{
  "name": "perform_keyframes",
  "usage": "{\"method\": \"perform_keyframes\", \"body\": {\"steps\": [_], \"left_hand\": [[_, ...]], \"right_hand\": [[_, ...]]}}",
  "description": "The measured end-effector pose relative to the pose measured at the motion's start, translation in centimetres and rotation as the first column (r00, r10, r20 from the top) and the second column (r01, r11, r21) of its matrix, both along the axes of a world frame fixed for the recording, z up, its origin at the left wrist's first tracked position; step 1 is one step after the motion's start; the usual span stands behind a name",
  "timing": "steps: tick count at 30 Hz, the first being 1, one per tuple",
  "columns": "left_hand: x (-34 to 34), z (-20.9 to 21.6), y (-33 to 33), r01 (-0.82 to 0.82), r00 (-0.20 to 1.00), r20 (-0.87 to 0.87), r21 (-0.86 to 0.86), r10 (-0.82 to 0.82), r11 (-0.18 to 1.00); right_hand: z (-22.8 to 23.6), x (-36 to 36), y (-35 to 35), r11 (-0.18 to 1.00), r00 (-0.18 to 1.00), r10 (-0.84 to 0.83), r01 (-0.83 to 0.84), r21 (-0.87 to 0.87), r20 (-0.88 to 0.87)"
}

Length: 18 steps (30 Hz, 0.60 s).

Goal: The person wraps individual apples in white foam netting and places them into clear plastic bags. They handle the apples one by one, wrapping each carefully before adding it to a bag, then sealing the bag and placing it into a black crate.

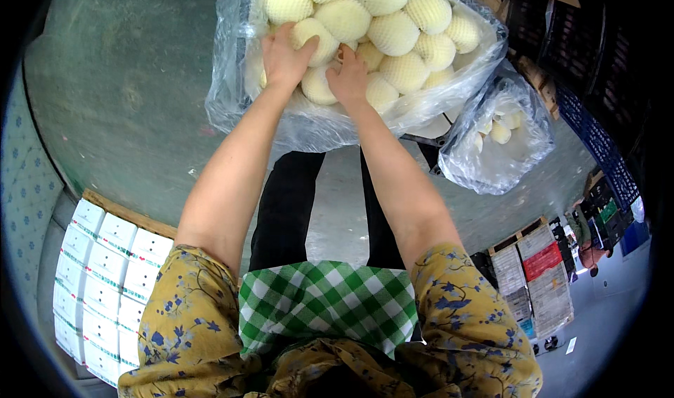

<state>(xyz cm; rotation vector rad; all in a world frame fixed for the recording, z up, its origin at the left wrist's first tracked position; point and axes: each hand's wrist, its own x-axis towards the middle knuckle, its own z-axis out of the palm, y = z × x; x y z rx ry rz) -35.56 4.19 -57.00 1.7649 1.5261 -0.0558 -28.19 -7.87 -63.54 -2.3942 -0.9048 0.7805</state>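
Basically, a green-checked apron is worn closest in, black-clad legs beyond. Pale netted fruits are heaped ahead inside a clear plastic liner, its loose near edge draped outward. One fruit is clasped by the left hand, thumb and fingers set around it, near the liner's left edge. The right hand is placed just beside, fingers bent among the fruits; whether anything is gripped cannot be told. Room rightward is bounded by a smaller plastic bag; leftward, broad green floor is shown. White cartons are stacked lower left.
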Motion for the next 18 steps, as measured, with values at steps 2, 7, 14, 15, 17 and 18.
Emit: {"method": "perform_keyframes", "body": {"steps": [2,7,14,15,17,18], "left_hand": [[0.4,0.1,0.3,-0.094,0.996,-0.015,-0.089,0.093,0.992],[0.7,0.9,-0.3,-0.268,0.93,0.183,-0.251,0.318,0.93],[-2.4,0.3,-1.1,0.026,0.985,0.169,0.016,-0.029,1.0],[-2.5,0.5,-0.9,0.092,0.986,0.138,-0.007,-0.09,0.996],[-3.2,0.9,-0.6,0.196,0.973,0.13,-0.022,-0.192,0.98],[-3.7,1.2,-0.7,0.235,0.961,0.156,-0.016,-0.23,0.972]], "right_hand": [[-0.7,-0.1,0.6,0.988,0.978,-0.136,0.146,0.053,-0.16],[-1.0,-0.7,0.0,0.844,0.708,-0.319,0.514,0.151,-0.63],[7.2,2.3,-0.4,0.995,0.898,0.082,-0.049,0.086,-0.432],[8.2,2.1,0.0,0.988,0.907,0.151,-0.138,0.063,-0.394],[9.1,1.0,-0.3,0.961,0.901,0.276,-0.249,0.122,-0.335],[9.3,0.0,-1.2,0.941,0.894,0.326,-0.273,0.202,-0.307]]}}
